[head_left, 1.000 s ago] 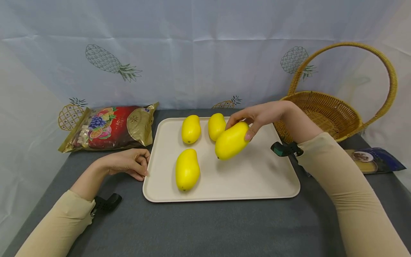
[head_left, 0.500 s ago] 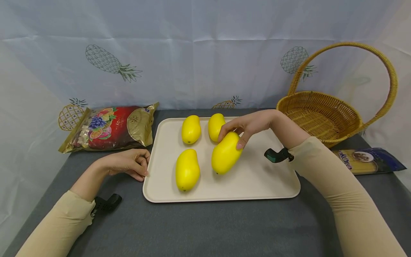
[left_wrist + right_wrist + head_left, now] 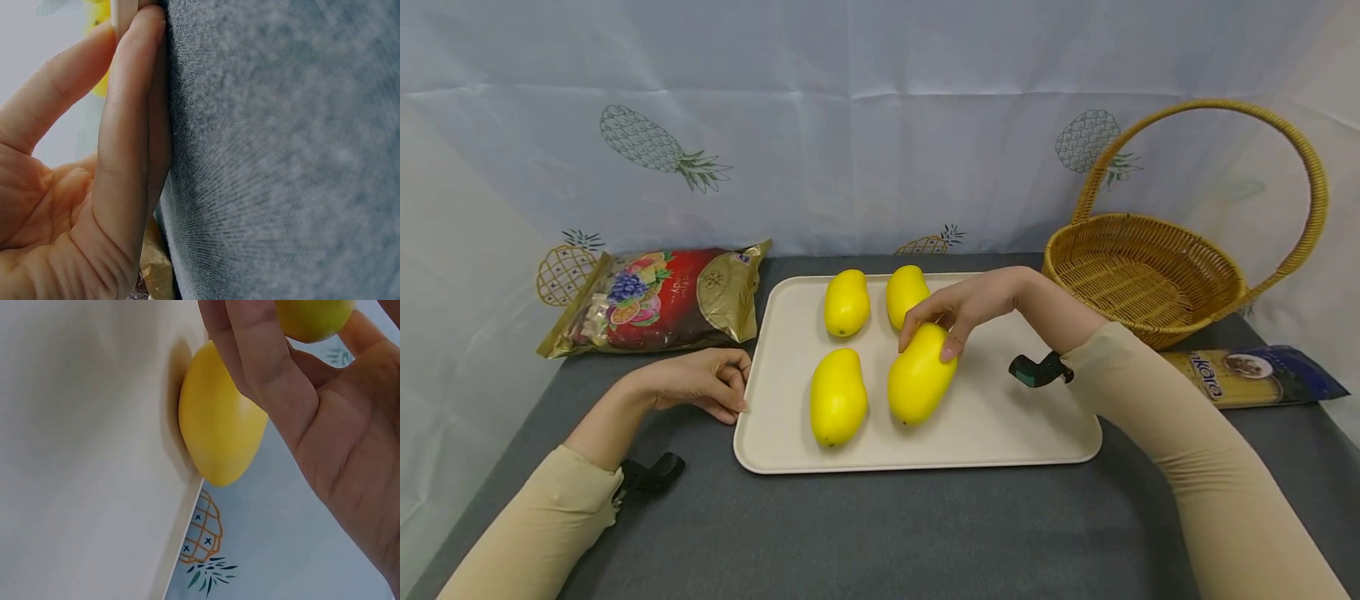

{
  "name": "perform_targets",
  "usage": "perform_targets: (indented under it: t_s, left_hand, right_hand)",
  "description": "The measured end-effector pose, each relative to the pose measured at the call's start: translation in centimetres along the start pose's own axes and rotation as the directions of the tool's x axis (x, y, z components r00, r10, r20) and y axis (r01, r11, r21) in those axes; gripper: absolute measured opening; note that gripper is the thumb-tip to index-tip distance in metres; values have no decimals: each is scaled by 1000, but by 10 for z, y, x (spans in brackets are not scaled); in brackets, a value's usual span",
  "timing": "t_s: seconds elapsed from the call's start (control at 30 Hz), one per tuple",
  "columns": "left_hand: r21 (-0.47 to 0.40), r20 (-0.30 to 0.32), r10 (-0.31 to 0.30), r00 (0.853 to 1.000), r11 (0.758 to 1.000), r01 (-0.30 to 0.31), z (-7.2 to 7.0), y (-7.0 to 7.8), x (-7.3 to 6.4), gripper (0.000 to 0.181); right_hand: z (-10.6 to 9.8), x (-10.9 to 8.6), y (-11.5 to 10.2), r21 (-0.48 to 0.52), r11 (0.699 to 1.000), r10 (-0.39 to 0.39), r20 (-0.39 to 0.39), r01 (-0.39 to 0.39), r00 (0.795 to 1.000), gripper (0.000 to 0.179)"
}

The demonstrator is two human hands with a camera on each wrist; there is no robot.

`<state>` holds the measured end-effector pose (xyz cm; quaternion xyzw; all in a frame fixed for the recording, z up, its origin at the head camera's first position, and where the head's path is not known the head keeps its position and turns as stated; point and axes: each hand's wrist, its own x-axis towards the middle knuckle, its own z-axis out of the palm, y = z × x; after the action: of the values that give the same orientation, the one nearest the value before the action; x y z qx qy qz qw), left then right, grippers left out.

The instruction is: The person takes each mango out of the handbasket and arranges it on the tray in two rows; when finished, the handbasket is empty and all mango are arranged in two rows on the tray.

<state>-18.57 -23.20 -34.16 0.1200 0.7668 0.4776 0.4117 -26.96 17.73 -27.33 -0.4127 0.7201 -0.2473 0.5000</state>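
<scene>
My right hand (image 3: 970, 304) grips the narrower end of a yellow mango (image 3: 919, 383), thumb on one side and fingers on the other. That mango is low over the beige tray (image 3: 1015, 417), right of another mango (image 3: 838, 400). Behind them, two more mangoes stand side by side, a back left mango (image 3: 847, 304) and a back right mango (image 3: 906, 293). In the right wrist view the held mango (image 3: 315, 319) shows only its end. At the tray's left edge, my left hand (image 3: 700, 383) pinches the rim, with the thumb (image 3: 81, 69) on one face and fingers against the other.
Left of the tray lies a red and gold candy bag (image 3: 658, 300). A wicker basket (image 3: 1142, 267) with a tall handle stands at the back right, and a pasta packet (image 3: 1255, 375) lies in front of it. A pineapple-print cloth (image 3: 850, 150) hangs behind.
My right hand has brought its mango down and slightly left, toward the front of the tray, and turned it more upright in view. My left hand has stayed at the rim.
</scene>
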Motion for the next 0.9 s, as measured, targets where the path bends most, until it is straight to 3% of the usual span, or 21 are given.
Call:
perform_targets:
  t_s: [0.6,0.9]
  left_hand:
    - [7,-1,-5,1000,1000,5,-1,0,0,37]
    - [-1,3,6,1000,1000,-6,1,0,0,36]
  right_hand:
    - [2,13,3,32,999,26,92,-29,995,50]
    - [6,21,4,50,994,92,131,-99,987,47]
